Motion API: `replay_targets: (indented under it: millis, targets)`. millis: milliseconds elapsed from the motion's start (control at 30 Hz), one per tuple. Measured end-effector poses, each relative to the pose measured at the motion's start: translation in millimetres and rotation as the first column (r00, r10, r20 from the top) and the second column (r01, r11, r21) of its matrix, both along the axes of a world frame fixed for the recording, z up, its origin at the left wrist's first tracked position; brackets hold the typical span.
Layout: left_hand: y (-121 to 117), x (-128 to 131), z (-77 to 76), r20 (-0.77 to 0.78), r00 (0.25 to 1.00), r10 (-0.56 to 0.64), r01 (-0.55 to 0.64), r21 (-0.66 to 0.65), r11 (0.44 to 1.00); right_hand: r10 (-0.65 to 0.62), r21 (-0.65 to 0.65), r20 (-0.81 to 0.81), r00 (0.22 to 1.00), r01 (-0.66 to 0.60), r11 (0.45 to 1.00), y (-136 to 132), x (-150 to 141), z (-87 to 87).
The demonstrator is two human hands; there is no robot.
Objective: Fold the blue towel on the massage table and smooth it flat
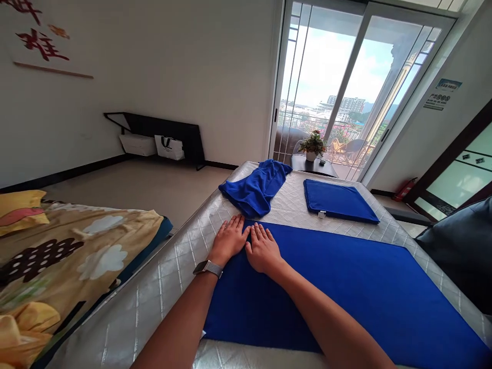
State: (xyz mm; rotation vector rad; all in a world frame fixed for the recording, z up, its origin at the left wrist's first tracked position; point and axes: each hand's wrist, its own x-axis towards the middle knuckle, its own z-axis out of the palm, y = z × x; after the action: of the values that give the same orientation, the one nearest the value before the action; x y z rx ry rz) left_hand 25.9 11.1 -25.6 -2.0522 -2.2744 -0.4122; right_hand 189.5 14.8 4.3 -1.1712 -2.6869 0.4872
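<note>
A blue cloth (330, 277) lies spread flat across the silver quilted mattress (169, 277). My left hand (229, 238) rests flat at the cloth's far left corner, fingers stretched out, with a watch on the wrist. Beside it, my right hand (263, 247) lies palm down on the same cloth near its far edge, fingers extended. The two hands almost touch at the thumbs. Just beyond them sits a crumpled blue cloth (259, 189). Farther right, a folded blue cloth (340, 201) with a small white tag lies flat.
To the left is a bed with a patterned cover (96, 246) and a yellow pillow (23, 211). A potted plant (312, 146) stands on a small table (313, 166) by the sliding glass door (338, 77). Black furniture (465, 251) borders the mattress at right.
</note>
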Motion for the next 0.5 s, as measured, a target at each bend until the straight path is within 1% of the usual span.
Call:
replay_targets:
  millis: [133, 333, 500]
  targets:
    - [1, 0, 0.0, -0.035, 0.999, 0.030, -0.031, -0.007, 1.000, -0.056, -0.003, -0.011, 0.998, 0.056, 0.998, 8, 7, 0.5]
    - [2, -2, 1.4, -0.058, 0.998, 0.020, -0.022, -0.019, 1.000, -0.066, 0.022, -0.051, 0.996, 0.068, 0.997, 10, 12, -0.3]
    - [5, -2, 2.8, -0.052, 0.997, 0.059, -0.062, -0.051, 0.997, -0.097, 0.030, -0.079, 0.992, 0.100, 0.995, 16, 18, -0.3]
